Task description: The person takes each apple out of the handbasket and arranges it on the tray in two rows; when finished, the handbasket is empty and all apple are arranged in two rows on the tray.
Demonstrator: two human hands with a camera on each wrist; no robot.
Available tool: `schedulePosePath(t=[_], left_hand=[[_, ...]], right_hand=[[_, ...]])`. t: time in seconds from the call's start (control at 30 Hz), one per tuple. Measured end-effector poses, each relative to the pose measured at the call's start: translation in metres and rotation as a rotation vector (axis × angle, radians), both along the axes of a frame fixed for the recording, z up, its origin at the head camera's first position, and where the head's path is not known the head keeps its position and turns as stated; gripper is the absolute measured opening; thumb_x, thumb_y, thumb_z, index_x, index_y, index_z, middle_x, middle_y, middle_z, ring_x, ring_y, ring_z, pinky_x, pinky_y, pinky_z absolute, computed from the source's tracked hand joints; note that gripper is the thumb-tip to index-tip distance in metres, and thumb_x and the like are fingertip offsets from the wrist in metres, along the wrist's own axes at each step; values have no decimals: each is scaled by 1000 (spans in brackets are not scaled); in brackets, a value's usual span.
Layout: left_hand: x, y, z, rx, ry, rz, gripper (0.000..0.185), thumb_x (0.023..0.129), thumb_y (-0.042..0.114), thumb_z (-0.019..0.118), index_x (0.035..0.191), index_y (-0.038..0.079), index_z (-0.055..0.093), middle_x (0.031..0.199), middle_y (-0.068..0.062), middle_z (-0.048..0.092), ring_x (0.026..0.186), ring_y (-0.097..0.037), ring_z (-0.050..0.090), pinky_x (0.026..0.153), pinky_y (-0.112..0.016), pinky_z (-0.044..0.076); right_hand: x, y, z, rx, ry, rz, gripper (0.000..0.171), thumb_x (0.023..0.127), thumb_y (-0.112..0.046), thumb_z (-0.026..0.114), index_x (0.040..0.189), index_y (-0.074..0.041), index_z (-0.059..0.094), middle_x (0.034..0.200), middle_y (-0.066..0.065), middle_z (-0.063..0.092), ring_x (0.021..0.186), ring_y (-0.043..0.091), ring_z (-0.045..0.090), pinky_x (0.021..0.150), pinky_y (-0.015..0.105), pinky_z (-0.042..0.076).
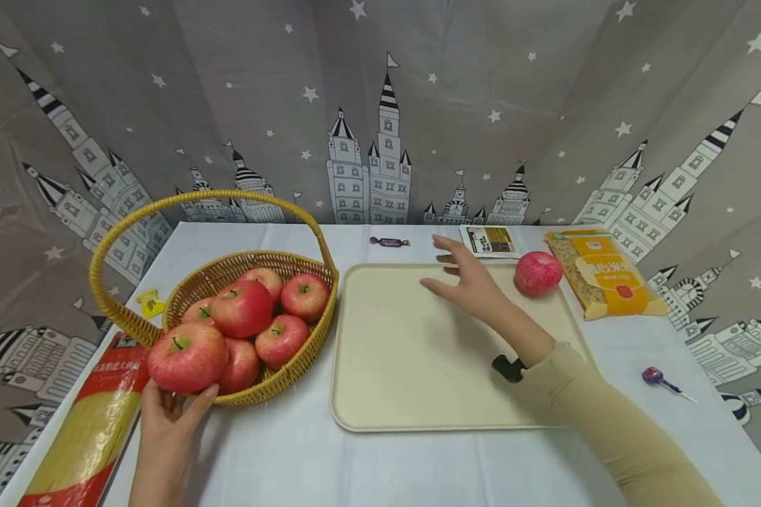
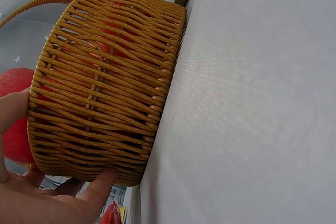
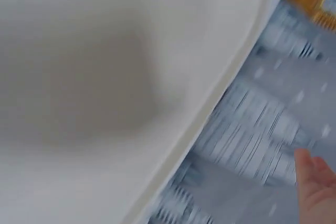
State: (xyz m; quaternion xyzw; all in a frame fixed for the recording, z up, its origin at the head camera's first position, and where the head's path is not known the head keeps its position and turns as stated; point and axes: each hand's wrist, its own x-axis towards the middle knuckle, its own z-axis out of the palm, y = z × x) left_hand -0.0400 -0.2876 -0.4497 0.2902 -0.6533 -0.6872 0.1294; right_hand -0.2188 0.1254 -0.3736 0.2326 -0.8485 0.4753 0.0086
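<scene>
A yellow wicker basket (image 1: 298, 377) with a tall handle stands at the left, filled with several red apples (image 1: 242, 308). Gripping its near-left side is my left hand (image 1: 168, 429); in the left wrist view, the basket's woven wall (image 2: 105, 93) shows the thumb at the rim and fingers lower down. One large apple (image 1: 187, 355) sits at that rim, just above the hand. My right hand (image 1: 475, 285) is raised over the cream tray (image 1: 412, 352), fingers spread and holding nothing. Another red apple (image 1: 539, 273) lies at the tray's far right corner.
Left of the basket lie a red-and-yellow pasta packet (image 1: 95, 415) and a small yellow packet (image 1: 150, 303). Behind the tray are a purple wrapped candy (image 1: 390, 242) and a flat sachet (image 1: 491, 241). A yellow grain bag (image 1: 609, 273) and a lollipop (image 1: 653, 376) lie right.
</scene>
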Motion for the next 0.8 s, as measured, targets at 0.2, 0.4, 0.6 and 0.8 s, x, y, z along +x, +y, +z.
schedulePosePath(t=[0.2,0.4,0.6,0.8], left_hand=[[6,13,20,-17,15,-28,83,87,12,72,150,29,19,155,-2,19,142,-16,16,114,-24,24],[8,17,30,-12,-12,-17,86,88,12,72,151,29,17,157,1,14,144,-16,12,116,-28,21],[5,6,12,-25,-32,-18,89,84,19,77,150,34,18,158,4,13,145,-18,11,116,-32,21],[2,1,3,-27,-40,-7,91,82,20,78,149,36,19,157,6,13,145,-17,11,116,-36,20]], right_hand=[[17,-77,-1,-86,-30,195,73,86,-17,75,147,-9,37,139,16,48,118,28,54,99,32,48],[29,-147,3,-85,-39,346,77,85,-22,76,148,-8,35,139,15,46,117,26,56,97,27,49],[26,-200,8,73,37,358,77,82,-42,75,145,-13,41,138,1,49,123,10,47,104,21,39],[25,-233,8,206,20,361,81,81,-51,71,145,-13,39,141,-6,44,122,5,44,100,17,40]])
